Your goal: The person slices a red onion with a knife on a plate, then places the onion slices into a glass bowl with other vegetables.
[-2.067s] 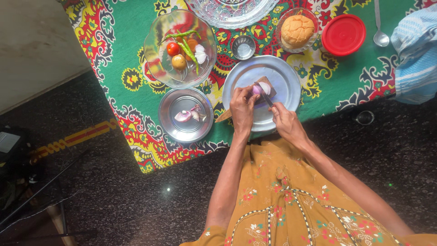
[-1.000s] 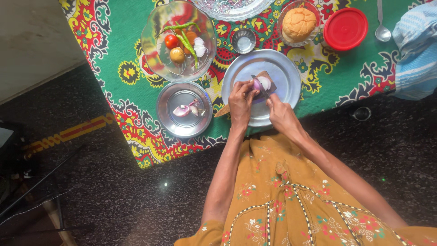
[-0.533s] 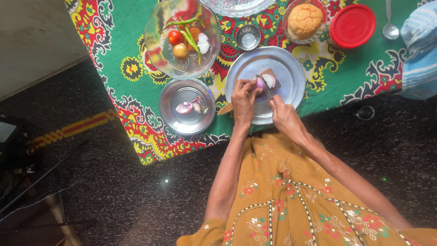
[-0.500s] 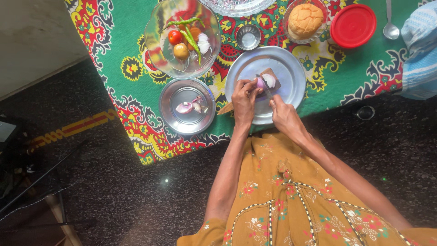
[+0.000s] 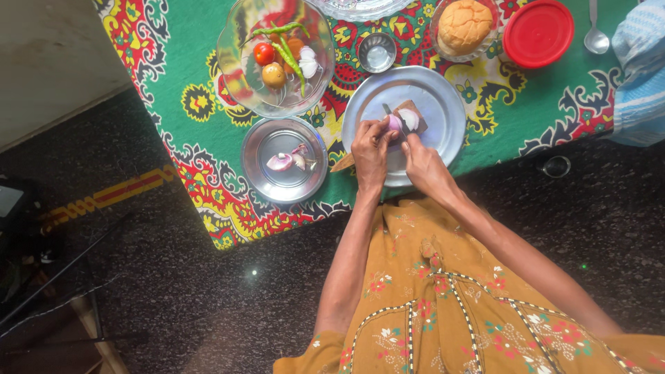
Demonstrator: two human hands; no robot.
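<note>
My left hand pins a peeled purple onion on a small wooden board that lies in a large steel plate. A knife is gripped in my right hand, its blade set into the onion beside my left fingertips. A cut white onion piece rests on the board just right of the blade. The board's wooden handle sticks out under my left wrist.
A smaller steel plate to the left holds onion peels. Behind it a glass bowl holds tomato, green chillies and garlic. A small steel cup, a bun in a glass bowl, a red lid, a spoon and a blue cloth lie on the patterned cloth.
My right hand has shifted left and closer to my left hand, bringing the knife further into the onion. The view has moved slightly.
</note>
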